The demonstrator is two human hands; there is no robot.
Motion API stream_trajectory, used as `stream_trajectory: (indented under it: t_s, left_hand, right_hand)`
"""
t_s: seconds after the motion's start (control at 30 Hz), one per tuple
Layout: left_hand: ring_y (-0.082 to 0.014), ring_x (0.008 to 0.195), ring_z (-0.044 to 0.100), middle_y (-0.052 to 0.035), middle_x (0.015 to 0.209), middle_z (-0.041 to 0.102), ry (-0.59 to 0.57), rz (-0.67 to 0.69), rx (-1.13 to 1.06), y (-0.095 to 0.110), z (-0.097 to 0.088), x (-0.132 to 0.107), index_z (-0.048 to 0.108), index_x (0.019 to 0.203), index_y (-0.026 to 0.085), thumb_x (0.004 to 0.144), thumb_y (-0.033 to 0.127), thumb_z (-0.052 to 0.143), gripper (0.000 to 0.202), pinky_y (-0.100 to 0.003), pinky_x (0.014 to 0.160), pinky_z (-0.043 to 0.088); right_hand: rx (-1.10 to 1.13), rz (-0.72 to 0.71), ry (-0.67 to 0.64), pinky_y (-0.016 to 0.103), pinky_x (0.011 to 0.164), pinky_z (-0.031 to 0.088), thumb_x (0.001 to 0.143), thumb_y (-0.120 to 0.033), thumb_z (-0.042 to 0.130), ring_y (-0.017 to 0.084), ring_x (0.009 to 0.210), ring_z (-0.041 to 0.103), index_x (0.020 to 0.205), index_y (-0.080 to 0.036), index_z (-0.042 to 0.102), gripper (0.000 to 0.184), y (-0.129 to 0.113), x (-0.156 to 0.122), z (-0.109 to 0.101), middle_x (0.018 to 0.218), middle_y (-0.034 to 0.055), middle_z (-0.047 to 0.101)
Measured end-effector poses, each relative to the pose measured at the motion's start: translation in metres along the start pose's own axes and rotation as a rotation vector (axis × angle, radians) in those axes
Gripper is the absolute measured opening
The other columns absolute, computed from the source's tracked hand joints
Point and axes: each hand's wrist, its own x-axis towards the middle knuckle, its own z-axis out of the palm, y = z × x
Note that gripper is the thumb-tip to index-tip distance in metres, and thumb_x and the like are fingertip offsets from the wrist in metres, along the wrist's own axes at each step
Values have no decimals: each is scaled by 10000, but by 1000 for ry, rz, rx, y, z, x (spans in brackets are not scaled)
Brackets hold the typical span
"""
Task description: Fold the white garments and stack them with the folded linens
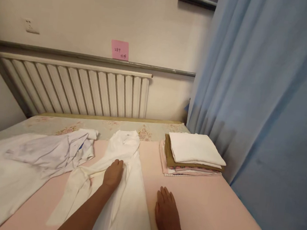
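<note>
A white long-sleeved top (pixel 135 198) lies lengthwise on the pink sheet (pixel 200 209), its neck end pointing toward the wall. Its right side is folded to a straight edge, and one sleeve spreads out on the left. My left hand (pixel 113 175) is on the upper middle of the top, fingers curled down and closed on the cloth; the fingertips are hidden. To the right of the top, my right hand (pixel 167 214) rests palm down and open, with fingers stretched forward and nothing held.
Rumpled white clothes (pixel 52 151) cover the left of the bed. A stack of folded clothes (pixel 196 149), white on top with brown beneath, sits at the back right. A blue curtain (pixel 251 85) hangs along the right, and a radiator (pixel 89 91) stands behind the bed.
</note>
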Motion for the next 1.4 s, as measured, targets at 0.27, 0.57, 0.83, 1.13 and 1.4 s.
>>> stream_trajectory:
  t_s: [0.27, 0.57, 0.83, 1.13, 1.4]
  left_hand:
    - [-254, 992, 570, -129, 1062, 573, -20, 33, 33, 6, 7, 46, 582, 1006, 162, 871, 124, 359, 263, -371, 808, 415]
    - [-223, 928, 636, -98, 1107, 648, 45, -269, -151, -15, -4, 79, 545, 1108, 225, 914, 230, 279, 330, -305, 699, 436]
    - [-262, 1047, 620, -173, 1097, 668, 80, -381, -271, -34, 2, 74, 579, 1141, 96, 825, 201, 414, 372, -329, 835, 460]
    - [-275, 1426, 251, -171, 1505, 359, 107, -33, -178, 41, 18, -10, 439, 1363, 82, 895, 257, 355, 508, -403, 1156, 235]
    - [-306, 1453, 164, -127, 1561, 255, -22, 139, -80, 84, 61, -81, 337, 1467, 152, 921, 454, 334, 623, -527, 1169, 173]
  right_hand:
    - [7, 7, -16, 444, 1135, 255, 875, -200, 448, 265, 1344, 395, 1276, -141, 579, 425, 3, 3, 0, 1396, 114, 513]
    - [10, 17, -51, 447, 1144, 233, 876, -193, 444, 273, 1351, 384, 1288, -128, 570, 436, 1, 5, -4, 1399, 125, 507]
    - [8, 24, -59, 444, 1140, 232, 886, -188, 427, 268, 1357, 376, 1289, -139, 572, 431, 2, 5, -4, 1409, 121, 497]
    - [23, 32, -108, 431, 1142, 222, 898, -212, 421, 264, 1360, 370, 1301, -114, 561, 438, -1, 5, -14, 1413, 128, 490]
    - [12, 14, -65, 432, 1143, 214, 902, -204, 411, 264, 1359, 371, 1286, -98, 566, 427, -3, 2, -16, 1409, 131, 495]
